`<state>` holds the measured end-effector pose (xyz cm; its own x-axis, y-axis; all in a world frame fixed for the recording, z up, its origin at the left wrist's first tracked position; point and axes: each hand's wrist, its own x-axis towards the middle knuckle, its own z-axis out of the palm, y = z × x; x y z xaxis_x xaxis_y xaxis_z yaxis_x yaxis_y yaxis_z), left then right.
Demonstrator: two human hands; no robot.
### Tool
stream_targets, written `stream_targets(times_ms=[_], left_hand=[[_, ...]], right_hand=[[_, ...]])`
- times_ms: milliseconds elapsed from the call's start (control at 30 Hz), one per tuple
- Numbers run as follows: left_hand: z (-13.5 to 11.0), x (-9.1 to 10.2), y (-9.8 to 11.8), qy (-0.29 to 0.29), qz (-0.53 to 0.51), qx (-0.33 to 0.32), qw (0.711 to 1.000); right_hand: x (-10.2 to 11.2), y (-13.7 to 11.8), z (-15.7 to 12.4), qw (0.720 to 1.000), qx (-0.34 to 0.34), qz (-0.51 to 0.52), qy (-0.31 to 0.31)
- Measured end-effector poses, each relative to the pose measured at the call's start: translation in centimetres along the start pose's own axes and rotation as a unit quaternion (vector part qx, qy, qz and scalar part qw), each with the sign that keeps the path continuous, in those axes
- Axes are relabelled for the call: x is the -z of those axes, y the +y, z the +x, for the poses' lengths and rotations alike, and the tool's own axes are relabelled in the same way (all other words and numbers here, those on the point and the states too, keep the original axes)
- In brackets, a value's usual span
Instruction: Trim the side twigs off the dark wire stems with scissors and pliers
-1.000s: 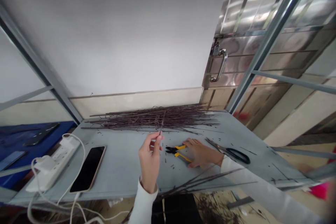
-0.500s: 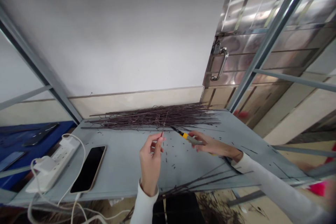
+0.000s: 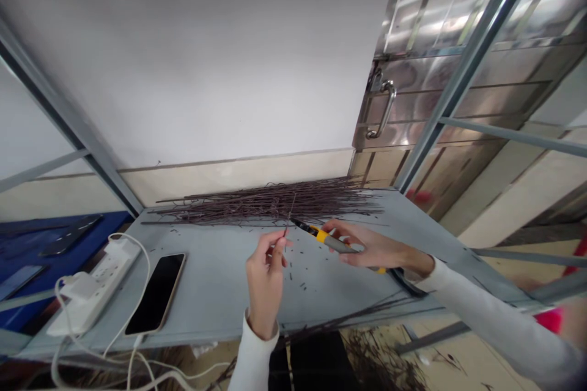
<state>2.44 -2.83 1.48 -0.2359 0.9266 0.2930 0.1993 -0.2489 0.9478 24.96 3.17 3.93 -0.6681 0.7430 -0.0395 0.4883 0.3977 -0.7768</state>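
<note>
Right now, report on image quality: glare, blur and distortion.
Head view: strong glare streaks the steel door; wide-angle distortion makes the metal frame lean inward; the right sleeve softens toward the corner; the twigs and cutters look fairly sharp.

No text, label, brand or number can be read anywhere in view: the yellow-handled wire cutters (image 3: pixel 323 237), the white power strip (image 3: pixel 92 287) and the black smartphone (image 3: pixel 156 293) show no legible marking.
</note>
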Motion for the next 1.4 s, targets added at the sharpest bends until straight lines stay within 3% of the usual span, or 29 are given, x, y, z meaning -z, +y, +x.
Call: stream_targets(times_ms=[500, 800, 1067, 1233, 1400], left_hand=[[0.0, 0.0, 0.1, -0.015, 0.022, -0.011, 1.0], [-0.3, -0.1, 0.4, -0.046, 0.044, -0.014, 0.998], [-0.2, 0.3, 0.4, -0.052, 0.063, -0.024, 0.996], [-0.2, 0.3, 0.3, -0.048, 0.086, -0.023, 0.995], [-0.1, 0.2, 0.6, -0.059, 0.088, -0.011, 0.994]], right_hand=[[0.6, -1.5, 0.1, 1.0, -0.001, -0.024, -0.008], [0.4, -1.1, 0.3, 1.0, 0.009, -0.011, 0.015], [-0.3, -2.2, 0.6, 0.998, 0.009, 0.023, 0.056], [-1.4, -1.2, 0.8, 0.983, 0.056, -0.078, 0.156], [-1.7, -0.3, 0.9, 0.934, 0.105, -0.253, 0.229]])
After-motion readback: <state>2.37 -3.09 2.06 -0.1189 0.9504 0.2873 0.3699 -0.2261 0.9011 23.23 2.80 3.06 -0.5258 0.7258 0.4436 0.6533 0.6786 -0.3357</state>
